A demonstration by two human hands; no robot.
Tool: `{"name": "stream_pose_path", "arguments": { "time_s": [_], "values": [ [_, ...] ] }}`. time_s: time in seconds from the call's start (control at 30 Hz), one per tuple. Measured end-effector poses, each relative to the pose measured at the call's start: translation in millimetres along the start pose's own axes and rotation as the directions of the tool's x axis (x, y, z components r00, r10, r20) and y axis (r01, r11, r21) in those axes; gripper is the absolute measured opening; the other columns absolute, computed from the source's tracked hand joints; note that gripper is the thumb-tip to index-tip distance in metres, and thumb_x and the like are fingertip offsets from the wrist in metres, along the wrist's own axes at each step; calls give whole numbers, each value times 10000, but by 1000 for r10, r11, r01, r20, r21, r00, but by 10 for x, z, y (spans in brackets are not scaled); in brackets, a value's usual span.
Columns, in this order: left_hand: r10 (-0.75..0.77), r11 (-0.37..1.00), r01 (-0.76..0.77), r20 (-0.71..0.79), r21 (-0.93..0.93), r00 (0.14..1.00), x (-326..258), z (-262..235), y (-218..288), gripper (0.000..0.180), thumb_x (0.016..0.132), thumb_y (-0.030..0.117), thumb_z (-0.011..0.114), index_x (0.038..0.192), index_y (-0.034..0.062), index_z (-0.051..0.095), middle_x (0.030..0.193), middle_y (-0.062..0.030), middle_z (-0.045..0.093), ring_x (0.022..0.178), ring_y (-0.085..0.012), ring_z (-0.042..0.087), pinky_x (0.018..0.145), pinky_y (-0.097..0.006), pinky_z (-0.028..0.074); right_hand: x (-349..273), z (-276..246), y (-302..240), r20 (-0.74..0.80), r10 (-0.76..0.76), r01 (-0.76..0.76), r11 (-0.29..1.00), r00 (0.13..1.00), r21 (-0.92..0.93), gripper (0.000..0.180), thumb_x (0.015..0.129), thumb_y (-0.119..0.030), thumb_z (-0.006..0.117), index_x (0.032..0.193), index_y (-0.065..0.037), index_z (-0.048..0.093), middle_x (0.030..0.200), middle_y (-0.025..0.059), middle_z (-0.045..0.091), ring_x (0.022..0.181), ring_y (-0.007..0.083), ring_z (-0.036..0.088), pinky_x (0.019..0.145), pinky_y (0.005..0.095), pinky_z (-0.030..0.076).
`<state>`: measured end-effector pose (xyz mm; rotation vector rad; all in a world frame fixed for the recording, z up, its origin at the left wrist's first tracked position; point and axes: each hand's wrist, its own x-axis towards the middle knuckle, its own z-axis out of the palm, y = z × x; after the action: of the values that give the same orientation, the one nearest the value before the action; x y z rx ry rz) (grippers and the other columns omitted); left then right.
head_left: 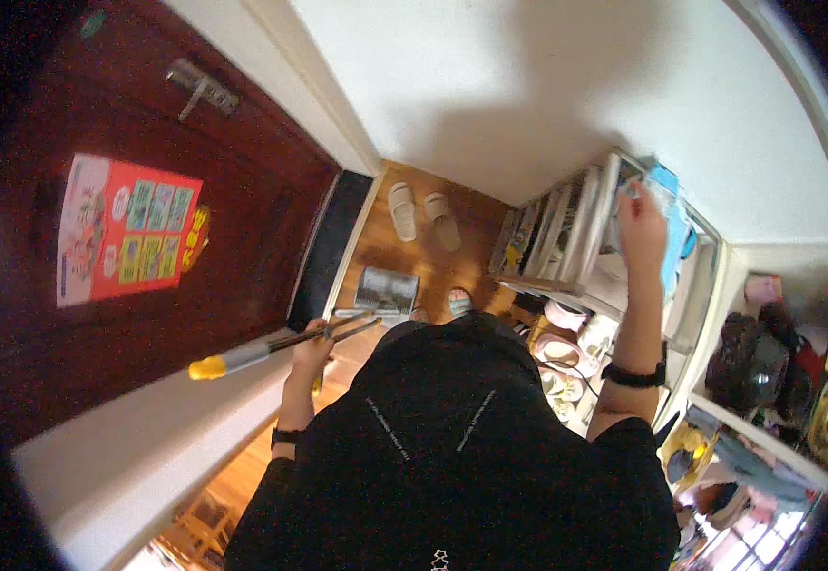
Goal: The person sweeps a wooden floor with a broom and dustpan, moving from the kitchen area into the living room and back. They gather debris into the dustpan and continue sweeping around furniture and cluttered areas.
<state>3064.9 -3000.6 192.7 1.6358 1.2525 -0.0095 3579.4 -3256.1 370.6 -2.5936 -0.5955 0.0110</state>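
Note:
My left hand [311,354] is closed round a long pole [260,354] with a yellow end, a grey section and a black section. A second thin dark rod lies beside it, and both run toward a pale bar [366,312] near the floor. What the far end of the pole is, I cannot tell. My right hand [644,224] reaches over the top of a pale shoe rack [596,228], beside a light blue packet [663,181]. Its fingers are bent in and blurred, with a small red patch among them; what they hold, if anything, is unclear.
At left stands a dark red door [243,181] with a poster [133,233] and a handle [203,88]. Pale slippers [401,211] and a grey square thing [387,288] lie on the wooden floor. Shoes [566,354] crowd beside the rack; cluttered shelves [766,404] stand at right.

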Motion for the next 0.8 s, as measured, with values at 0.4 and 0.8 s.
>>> {"name": "stream_pose_path", "arguments": {
  "time_s": [0.4,0.8],
  "values": [
    [97,994,-87,-155,71,983,-412,471,410,410,826,215,551,1213,113,463,1039,-114,581,896,-255,573,752,-345,485,-2327,1920,-2579,838,-430,-814,580,-335,-28,283,836,-298,529,995,-68,488,836,105,574,687,209,580,599,333,475],
    [-268,949,179,-363,-259,892,-987,361,-61,464,814,90,510,1259,168,406,1030,-165,600,750,-302,628,670,-401,506,-1520,2195,-2565,781,-429,-834,512,-454,-204,286,800,-6,521,1082,-9,474,843,79,520,664,135,507,549,298,449]
  ]
}}
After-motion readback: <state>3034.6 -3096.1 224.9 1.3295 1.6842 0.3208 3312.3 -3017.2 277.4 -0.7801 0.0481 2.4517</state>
